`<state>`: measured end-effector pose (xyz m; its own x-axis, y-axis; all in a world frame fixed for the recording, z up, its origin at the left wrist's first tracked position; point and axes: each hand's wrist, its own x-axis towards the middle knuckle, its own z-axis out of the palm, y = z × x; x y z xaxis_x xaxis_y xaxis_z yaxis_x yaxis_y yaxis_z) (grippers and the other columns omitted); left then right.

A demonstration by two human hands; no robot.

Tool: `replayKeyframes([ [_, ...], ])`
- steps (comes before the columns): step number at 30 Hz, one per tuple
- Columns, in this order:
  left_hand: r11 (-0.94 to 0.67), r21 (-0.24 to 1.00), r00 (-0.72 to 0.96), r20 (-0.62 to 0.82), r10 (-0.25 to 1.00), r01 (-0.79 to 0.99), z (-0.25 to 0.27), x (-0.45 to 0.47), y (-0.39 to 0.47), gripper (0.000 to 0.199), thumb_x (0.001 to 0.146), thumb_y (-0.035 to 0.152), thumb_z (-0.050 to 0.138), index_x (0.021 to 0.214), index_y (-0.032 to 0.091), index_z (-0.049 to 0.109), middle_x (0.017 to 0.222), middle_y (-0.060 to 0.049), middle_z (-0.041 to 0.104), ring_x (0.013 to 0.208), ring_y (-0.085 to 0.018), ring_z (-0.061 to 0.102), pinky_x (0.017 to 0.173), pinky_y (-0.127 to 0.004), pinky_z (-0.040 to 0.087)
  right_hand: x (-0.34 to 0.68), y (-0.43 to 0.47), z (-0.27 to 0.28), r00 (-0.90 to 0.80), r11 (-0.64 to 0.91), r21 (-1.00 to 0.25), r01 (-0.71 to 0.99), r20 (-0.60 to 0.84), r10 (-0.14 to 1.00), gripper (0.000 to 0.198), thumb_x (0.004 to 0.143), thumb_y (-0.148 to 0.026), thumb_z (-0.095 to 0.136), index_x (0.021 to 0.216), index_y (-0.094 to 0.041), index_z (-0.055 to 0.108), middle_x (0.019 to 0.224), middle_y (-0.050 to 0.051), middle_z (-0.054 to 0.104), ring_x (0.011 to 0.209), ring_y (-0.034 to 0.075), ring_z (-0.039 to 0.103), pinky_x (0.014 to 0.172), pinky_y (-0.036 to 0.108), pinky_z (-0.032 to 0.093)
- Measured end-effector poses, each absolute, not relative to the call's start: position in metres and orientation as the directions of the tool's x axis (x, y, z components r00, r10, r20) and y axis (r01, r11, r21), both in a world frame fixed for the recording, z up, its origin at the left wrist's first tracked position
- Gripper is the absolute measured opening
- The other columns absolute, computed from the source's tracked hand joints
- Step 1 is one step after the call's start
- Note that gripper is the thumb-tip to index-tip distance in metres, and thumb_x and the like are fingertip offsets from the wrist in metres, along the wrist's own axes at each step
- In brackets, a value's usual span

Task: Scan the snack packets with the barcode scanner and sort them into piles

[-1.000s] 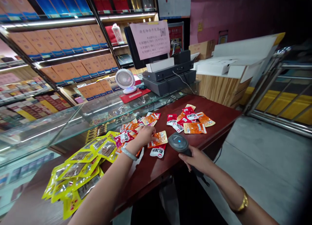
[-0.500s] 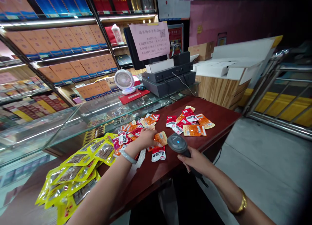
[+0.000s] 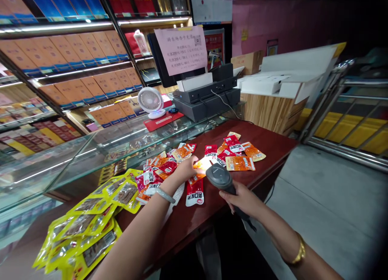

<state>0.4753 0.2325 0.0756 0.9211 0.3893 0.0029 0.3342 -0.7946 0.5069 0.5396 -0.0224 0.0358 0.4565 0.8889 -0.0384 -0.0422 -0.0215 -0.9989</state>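
Left hand (image 3: 187, 169): pinches the left end of an orange packet (image 3: 200, 166).
Right hand (image 3: 242, 198): is wrapped around a scanner (image 3: 220, 177).
Packet: brightly lit, between the two hands.
Risk: to me, glare from the shiny wrapper could spoil the reading.

The barcode scanner (image 3: 219, 176) is showing smooth, mostly matt plastic; the yellow snack packets (image 3: 125, 192) and the orange sachet (image 3: 200, 166) are gleaming in glossy film. The tabletop (image 3: 269, 139) is looking like polished wood. The gold-coloured bangle (image 3: 300, 251) and railing (image 3: 325, 92) are shining like metal; the pink sign (image 3: 182, 49) is presenting matt paper.
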Motion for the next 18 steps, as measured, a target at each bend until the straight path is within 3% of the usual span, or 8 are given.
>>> replayKeyframes([
  [4, -0.555, 0.762, 0.848, 0.015, 0.530, 0.333, 0.087, 0.510, 0.217, 0.039, 0.080, 0.045, 0.073, 0.104, 0.017, 0.061, 0.088, -0.003, 0.070, 0.083, -0.019, 0.066, 0.075, -0.029, 0.051, 0.540, -0.023, 0.035, 0.515, -0.009, -0.995, -0.102, -0.061, 0.855, 0.046, 0.077, -0.059, 0.074, 0.093, -0.023, 0.051, 0.048, -0.013, 0.048, 0.035, 0.010, 0.045, 0.040, 0.024, 0.043],
  [7, -0.547, 0.785, 0.811, 0.103, 0.576, 0.289, 0.104, 0.523, 0.207, 0.035, 0.092, 0.040, 0.063, 0.115, 0.014, 0.059, 0.102, -0.010, 0.072, 0.094, -0.019, 0.067, 0.083, -0.030, 0.051, 0.540, -0.025, 0.033, 0.546, -0.018, -0.992, -0.129, -0.086, 0.834, 0.047, 0.075, -0.060, 0.075, 0.092, -0.024, 0.051, 0.047, -0.013, 0.048, 0.035, 0.010, 0.044, 0.039, 0.024, 0.041],
  [9, -0.695, 0.636, 0.835, 0.141, 0.532, 0.335, 0.115, 0.511, 0.202, 0.032, 0.093, 0.041, 0.063, 0.111, 0.016, 0.062, 0.105, -0.011, 0.072, 0.098, -0.021, 0.068, 0.087, -0.031, 0.051, 0.540, -0.027, 0.031, 0.547, -0.030, -0.992, -0.120, -0.091, 0.832, 0.045, 0.077, -0.058, 0.075, 0.093, -0.024, 0.051, 0.047, -0.013, 0.048, 0.037, 0.010, 0.045, 0.040, 0.023, 0.041],
  [11, -0.837, 0.361, 0.867, 0.127, 0.481, 0.411, 0.120, 0.485, 0.194, 0.036, 0.091, 0.051, 0.064, 0.101, 0.017, 0.066, 0.099, -0.011, 0.072, 0.096, -0.025, 0.069, 0.086, -0.035, 0.051, 0.539, -0.029, 0.030, 0.539, -0.049, -0.993, -0.109, -0.100, 0.836, 0.042, 0.078, -0.055, 0.074, 0.094, -0.024, 0.051, 0.046, -0.012, 0.049, 0.037, 0.010, 0.045, 0.040, 0.024, 0.042],
  [14, -0.854, -0.026, 0.853, 0.065, 0.517, 0.520, 0.114, 0.435, 0.175, 0.061, 0.090, 0.069, 0.051, 0.103, 0.013, 0.067, 0.102, -0.019, 0.071, 0.098, -0.033, 0.069, 0.082, -0.040, 0.052, 0.538, -0.030, 0.029, 0.528, -0.074, -0.994, -0.084, -0.108, 0.843, 0.040, 0.079, -0.054, 0.072, 0.095, -0.024, 0.050, 0.044, -0.012, 0.049, 0.036, 0.011, 0.045, 0.041, 0.024, 0.041],
  [16, -0.820, -0.136, 0.827, 0.001, 0.562, 0.557, 0.103, 0.409, 0.162, 0.070, 0.090, 0.074, 0.045, 0.106, 0.010, 0.068, 0.102, -0.022, 0.070, 0.099, -0.036, 0.069, 0.081, -0.041, 0.053, 0.537, -0.030, 0.029, 0.519, -0.083, -0.995, -0.059, -0.101, 0.849, 0.040, 0.080, -0.054, 0.071, 0.096, -0.023, 0.050, 0.044, -0.012, 0.049, 0.036, 0.011, 0.046, 0.041, 0.024, 0.041],
  [18, -0.800, -0.154, 0.808, -0.017, 0.588, 0.579, 0.091, 0.392, 0.152, 0.072, 0.089, 0.075, 0.046, 0.108, 0.009, 0.067, 0.104, -0.023, 0.070, 0.102, -0.037, 0.068, 0.083, -0.042, 0.052, 0.535, -0.030, 0.029, 0.506, -0.082, -0.996, -0.035, -0.088, 0.858, 0.039, 0.081, -0.053, 0.070, 0.097, -0.022, 0.050, 0.046, -0.012, 0.049, 0.037, 0.011, 0.046, 0.042, 0.024, 0.041],
])
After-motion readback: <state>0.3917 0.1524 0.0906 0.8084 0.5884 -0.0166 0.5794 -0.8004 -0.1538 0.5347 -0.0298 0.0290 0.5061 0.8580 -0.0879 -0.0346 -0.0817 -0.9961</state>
